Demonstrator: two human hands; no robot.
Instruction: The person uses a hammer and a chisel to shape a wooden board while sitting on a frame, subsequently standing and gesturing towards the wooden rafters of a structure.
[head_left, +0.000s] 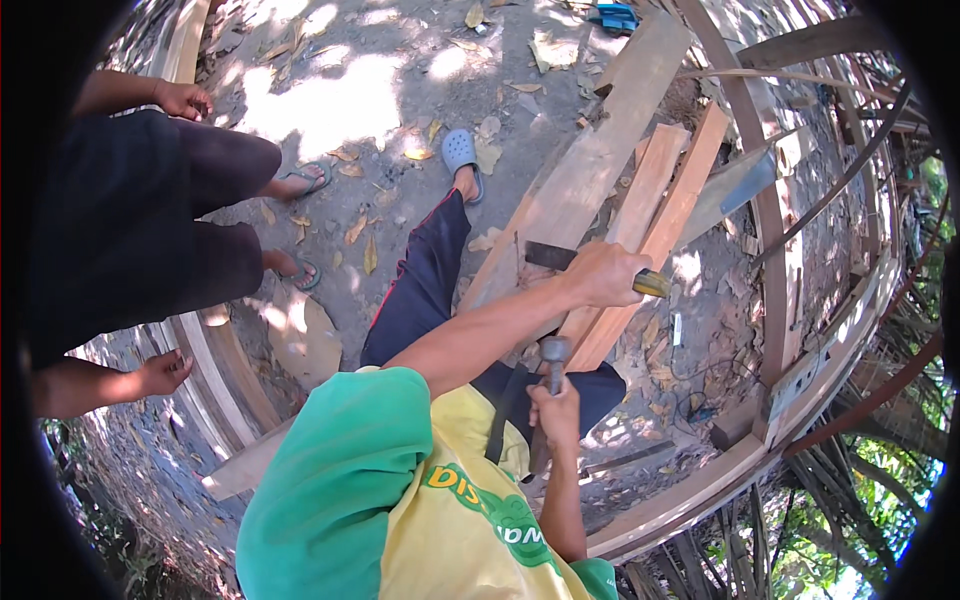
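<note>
My left hand (605, 275) is closed around a chisel-like tool, its flat dark blade (550, 255) pointing left and its yellow-and-black handle end (651, 284) sticking out on the right. This hand is over two reddish timber pieces (688, 185), which lie side by side. Nearer my body, my right hand (556, 412) grips a hammer (555, 349) with its metal head upward, close to the near end of the timber. A wide weathered plank (605, 140) lies beside the timber, running away from me.
At the left stands a person in dark clothes (110, 230), both hands hanging free. Long boards (215, 380) lie behind that person. A wooden beam (765, 200) and a flat blue-and-grey blade (748, 184) are at the right. A blue object (614, 17) lies at the far edge.
</note>
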